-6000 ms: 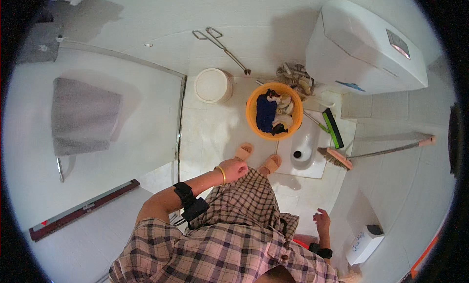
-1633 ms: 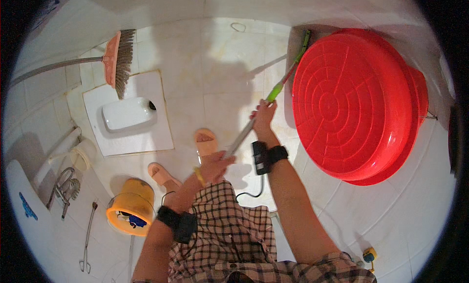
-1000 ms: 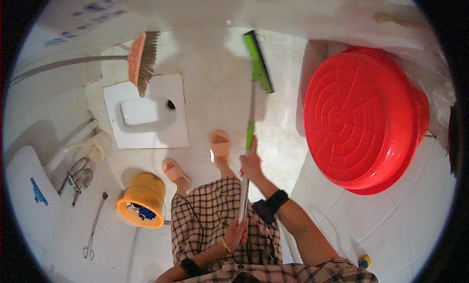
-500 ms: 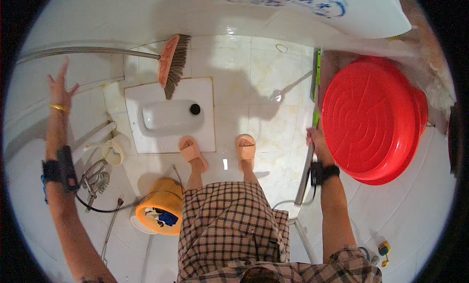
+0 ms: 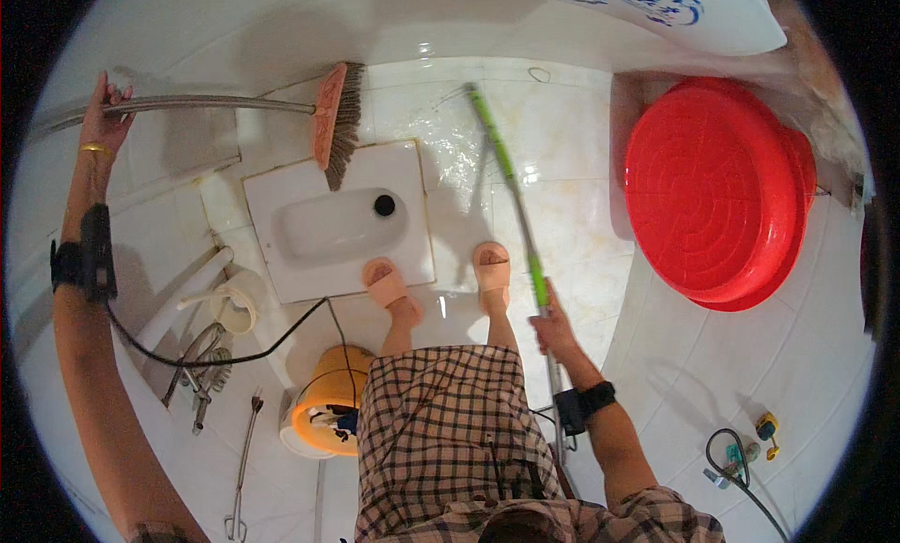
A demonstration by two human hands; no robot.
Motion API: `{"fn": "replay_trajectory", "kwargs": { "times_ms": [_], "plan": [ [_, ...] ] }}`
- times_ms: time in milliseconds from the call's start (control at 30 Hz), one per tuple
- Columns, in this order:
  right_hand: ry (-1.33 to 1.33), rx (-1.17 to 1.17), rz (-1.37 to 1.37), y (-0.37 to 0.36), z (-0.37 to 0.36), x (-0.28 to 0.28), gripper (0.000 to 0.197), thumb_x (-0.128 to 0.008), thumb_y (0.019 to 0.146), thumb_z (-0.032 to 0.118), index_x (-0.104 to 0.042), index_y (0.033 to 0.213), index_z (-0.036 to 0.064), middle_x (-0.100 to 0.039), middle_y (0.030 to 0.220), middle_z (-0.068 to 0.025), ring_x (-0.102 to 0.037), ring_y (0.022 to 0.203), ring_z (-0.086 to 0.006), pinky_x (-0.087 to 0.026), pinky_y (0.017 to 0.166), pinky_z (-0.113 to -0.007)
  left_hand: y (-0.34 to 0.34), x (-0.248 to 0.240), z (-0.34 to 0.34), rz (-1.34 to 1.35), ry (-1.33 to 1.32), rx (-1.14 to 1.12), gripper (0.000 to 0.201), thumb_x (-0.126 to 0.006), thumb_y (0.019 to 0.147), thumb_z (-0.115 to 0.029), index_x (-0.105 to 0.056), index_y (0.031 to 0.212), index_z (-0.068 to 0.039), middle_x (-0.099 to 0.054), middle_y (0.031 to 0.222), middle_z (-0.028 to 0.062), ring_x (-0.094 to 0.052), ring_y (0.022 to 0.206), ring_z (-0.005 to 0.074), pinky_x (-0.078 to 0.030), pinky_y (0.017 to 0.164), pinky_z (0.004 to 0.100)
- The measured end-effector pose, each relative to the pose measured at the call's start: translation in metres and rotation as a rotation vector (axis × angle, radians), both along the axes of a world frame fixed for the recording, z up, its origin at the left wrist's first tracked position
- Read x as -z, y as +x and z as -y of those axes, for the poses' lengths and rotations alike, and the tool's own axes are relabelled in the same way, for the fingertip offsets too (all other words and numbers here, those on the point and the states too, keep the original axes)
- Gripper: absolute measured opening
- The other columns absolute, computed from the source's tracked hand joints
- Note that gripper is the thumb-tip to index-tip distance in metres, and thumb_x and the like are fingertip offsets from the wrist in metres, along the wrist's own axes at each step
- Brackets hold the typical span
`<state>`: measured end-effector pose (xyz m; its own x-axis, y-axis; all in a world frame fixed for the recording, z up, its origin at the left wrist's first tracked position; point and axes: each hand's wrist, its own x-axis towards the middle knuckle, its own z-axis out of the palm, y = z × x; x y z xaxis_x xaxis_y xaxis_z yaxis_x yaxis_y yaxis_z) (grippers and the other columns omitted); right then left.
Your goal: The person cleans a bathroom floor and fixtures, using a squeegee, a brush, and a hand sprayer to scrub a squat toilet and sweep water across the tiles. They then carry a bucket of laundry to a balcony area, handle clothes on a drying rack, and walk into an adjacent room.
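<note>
My left hand (image 5: pixel 108 117) is raised at the far left, at the long metal handle of a broom (image 5: pixel 333 121). The handle crosses between its thumb and fingers, which stay apart and not wrapped round it. The broom's pink head with grey bristles is tilted beside the squat toilet (image 5: pixel 342 224). In my right hand (image 5: pixel 555 332) is a long metal pole (image 5: pixel 506 159) with green sections, gripped near its lower green part. The pole slants away up and left over the tiled floor. Its dark far end is near wet, shining tiles; what kind of tool it is cannot be told.
A large red basin (image 5: pixel 712 196) leans at the right wall. An orange bucket (image 5: pixel 323 421) with cloths stands left of my legs. A cream dipper (image 5: pixel 234 304), a shower head (image 5: pixel 220 365) and a black cable (image 5: pixel 234 358) are at left. My feet wear pink slippers (image 5: pixel 492 271).
My left hand has moved onto the broom handle from just below it. My right hand has swung the pole leftward, from beside the red basin to over the middle floor.
</note>
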<state>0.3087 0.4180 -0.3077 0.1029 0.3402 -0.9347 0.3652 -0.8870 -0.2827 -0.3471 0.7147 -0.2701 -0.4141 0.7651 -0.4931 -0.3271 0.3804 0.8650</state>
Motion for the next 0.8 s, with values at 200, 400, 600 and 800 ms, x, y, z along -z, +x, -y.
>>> {"fn": "replay_trajectory", "kwargs": {
  "times_ms": [200,400,600,800],
  "plan": [
    [0.131,0.168,0.199,0.093,-0.047,0.019,0.075,-0.044,0.074,0.002,-0.005,0.133,0.0252,-0.041,0.054,-0.0017,-0.037,0.034,-0.0091,-0.033,0.026,-0.023,0.079,-0.066,0.107,-0.050,-0.010,-0.253,0.025,-0.048,0.086,-0.025,-0.048,0.066,-0.010,-0.046,0.061,-0.0012,-0.050,0.069,0.0149,-0.037,0.088,0.0322],
    [-0.023,0.006,0.227,0.020,-0.050,0.079,0.065,-0.047,0.083,0.027,-0.005,0.132,0.0261,-0.045,0.063,-0.0082,-0.047,0.042,-0.0164,-0.042,0.032,-0.030,0.109,-0.132,0.267,-0.005,0.013,-0.259,0.029,-0.039,0.089,-0.027,-0.041,0.065,-0.010,-0.039,0.061,-0.0001,-0.045,0.073,0.0140,-0.031,0.094,0.0363],
    [0.155,-0.767,0.152,-0.065,0.070,0.064,0.060,-0.049,0.078,0.009,-0.020,0.130,0.0043,-0.018,0.132,-0.0255,-0.057,0.080,-0.0347,-0.049,0.064,-0.035,0.140,-0.125,0.348,-0.137,-0.102,-0.523,0.032,-0.039,0.089,-0.029,-0.037,0.064,-0.009,-0.036,0.058,-0.0008,-0.043,0.068,0.0143,-0.032,0.090,0.0379],
    [0.465,-0.864,-0.014,-0.082,0.064,0.034,0.059,-0.046,0.082,0.016,-0.014,0.132,0.0140,-0.052,0.088,-0.0267,-0.055,0.064,-0.0354,-0.047,0.062,-0.041,0.129,-0.105,0.419,-0.234,-0.240,-0.728,0.034,-0.047,0.085,-0.034,-0.041,0.062,-0.010,-0.040,0.059,0.0002,-0.044,0.067,0.0133,-0.034,0.084,0.0337]
  ]
}}
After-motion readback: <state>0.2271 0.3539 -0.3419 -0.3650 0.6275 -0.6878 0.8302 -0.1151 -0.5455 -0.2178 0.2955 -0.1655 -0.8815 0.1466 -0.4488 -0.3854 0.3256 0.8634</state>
